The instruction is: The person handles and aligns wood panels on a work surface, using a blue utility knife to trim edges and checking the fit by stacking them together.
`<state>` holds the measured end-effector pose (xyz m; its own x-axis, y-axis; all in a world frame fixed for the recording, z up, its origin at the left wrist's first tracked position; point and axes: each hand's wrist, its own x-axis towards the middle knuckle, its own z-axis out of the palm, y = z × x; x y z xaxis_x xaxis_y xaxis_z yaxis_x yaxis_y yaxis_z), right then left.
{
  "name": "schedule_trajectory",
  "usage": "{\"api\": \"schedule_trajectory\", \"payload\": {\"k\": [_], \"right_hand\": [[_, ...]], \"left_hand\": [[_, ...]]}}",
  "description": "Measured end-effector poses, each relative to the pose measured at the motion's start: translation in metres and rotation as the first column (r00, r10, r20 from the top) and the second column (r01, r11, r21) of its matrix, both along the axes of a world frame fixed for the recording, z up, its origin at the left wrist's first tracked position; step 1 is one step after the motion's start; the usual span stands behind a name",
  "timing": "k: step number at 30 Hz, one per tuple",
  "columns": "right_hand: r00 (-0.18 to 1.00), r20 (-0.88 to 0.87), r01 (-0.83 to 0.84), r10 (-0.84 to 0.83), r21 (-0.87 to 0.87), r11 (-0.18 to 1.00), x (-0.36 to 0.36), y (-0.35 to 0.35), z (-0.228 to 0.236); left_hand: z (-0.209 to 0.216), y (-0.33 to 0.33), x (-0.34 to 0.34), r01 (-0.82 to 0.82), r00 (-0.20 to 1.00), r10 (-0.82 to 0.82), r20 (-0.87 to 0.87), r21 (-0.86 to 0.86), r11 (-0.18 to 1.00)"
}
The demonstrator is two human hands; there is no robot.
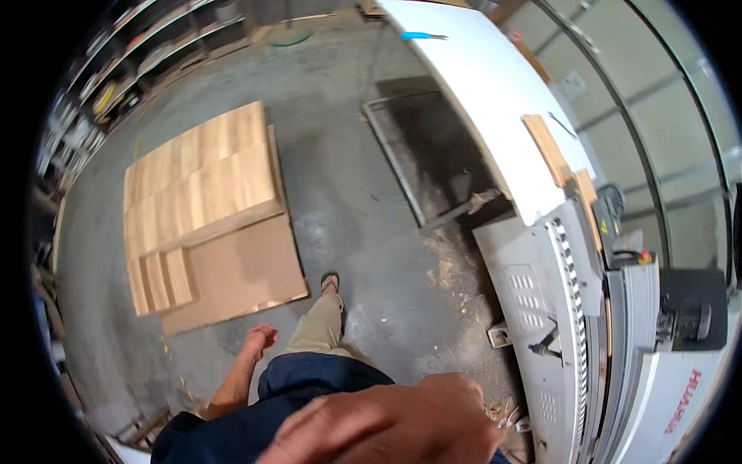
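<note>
My left hand (261,338) hangs beside my left leg, its fingers curled in and nothing visible in them. It is nearest to a brown cardboard sheet (251,271) on the floor. On and beside that sheet lies a stack of pale wooden panels (205,166). Several short wooden pieces (168,278) lie at its near left corner. My right hand (394,421) is raised close in front of my body, large and blurred at the lower edge. Its back shows, while its fingers are hidden, so what it holds, if anything, cannot be seen.
At the right stands a long grey machine (518,278) with a toothed strip. A white tabletop (479,85) carries a blue-handled tool (421,35) and a wooden strip (546,148). A metal frame (393,162) stands under it. Loaded shelves (147,66) line the far left.
</note>
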<state>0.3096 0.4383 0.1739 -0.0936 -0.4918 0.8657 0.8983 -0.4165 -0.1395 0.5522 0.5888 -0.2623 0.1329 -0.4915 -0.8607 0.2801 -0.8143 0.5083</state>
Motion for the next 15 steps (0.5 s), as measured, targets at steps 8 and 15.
{"api": "schedule_trajectory", "payload": {"k": [8, 15], "right_hand": [[0.92, -0.387, 0.209, -0.061, 0.355, 0.911, -0.16, -0.046, -0.005], [0.648, -0.757, 0.762, -0.084, 0.642, 0.09, -0.276, -0.085, -0.105]], "left_hand": [[-0.096, -0.135, 0.007, 0.188, 0.982, -0.177, -0.065, 0.276, 0.943], [-0.054, -0.342, -0.087, 0.342, 0.937, -0.348, -0.029, -0.135, 0.93]]}}
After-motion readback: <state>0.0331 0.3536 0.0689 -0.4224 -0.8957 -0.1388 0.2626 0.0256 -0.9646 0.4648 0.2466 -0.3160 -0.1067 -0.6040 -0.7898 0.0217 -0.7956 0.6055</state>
